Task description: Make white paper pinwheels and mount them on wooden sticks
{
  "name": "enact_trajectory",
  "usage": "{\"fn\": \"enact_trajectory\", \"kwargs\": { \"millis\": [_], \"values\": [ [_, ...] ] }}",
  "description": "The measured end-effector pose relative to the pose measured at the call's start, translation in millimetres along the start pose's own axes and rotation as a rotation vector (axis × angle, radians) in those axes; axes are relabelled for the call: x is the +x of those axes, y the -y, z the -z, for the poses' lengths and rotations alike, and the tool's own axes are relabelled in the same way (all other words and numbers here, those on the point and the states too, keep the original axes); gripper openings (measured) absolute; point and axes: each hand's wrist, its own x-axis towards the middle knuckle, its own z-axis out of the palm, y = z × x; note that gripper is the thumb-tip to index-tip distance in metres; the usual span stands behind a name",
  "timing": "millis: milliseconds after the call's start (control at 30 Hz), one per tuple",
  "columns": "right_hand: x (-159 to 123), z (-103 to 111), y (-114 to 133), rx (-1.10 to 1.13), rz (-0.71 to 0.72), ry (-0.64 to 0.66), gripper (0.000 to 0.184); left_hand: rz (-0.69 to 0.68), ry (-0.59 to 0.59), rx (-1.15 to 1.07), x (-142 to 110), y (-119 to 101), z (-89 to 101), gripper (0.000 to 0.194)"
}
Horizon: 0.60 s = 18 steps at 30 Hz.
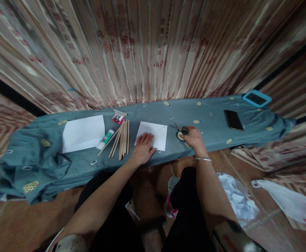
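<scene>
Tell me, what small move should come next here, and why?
Perhaps the right hand should settle its fingers on the scissors and lift them: it is right at their handles, and the left hand lies spread on the white square of paper beside them.

Both hands, left and right, ungloved; forearms bare up toward the elbows. Plain slim silver bangle just behind the right hand, at the wrist. Far up from the left hand: pale greyish sleeve edge, thin white cord beside it. Right-arm sleeve: dark, reddish-orange patch, blurred. Below the hands: black trousers, light grey shoe, bright pink trim.
</scene>
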Motion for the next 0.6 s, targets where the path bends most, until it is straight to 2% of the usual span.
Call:
{"fn": "enact_trajectory", "kwargs": {
  "millis": [333,467,600],
  "values": [
    [-2.9,-6.0,13.7,-0.089,-0.024,-0.116,0.043,-0.039,0.023,-0.012,-2.4,-4.0,2.3,0.048],
    [0.5,-7.6,17.1,-0.106,-0.036,-0.104,0.029,-0.033,0.026,-0.029,-2.5,-5.7,3.2,0.048],
    [3.5,-7.6,14.9,-0.103,-0.089,-0.098,0.028,-0.026,0.017,-0.059,-3.6,-5.9,2.2,0.051]
  ]
}}
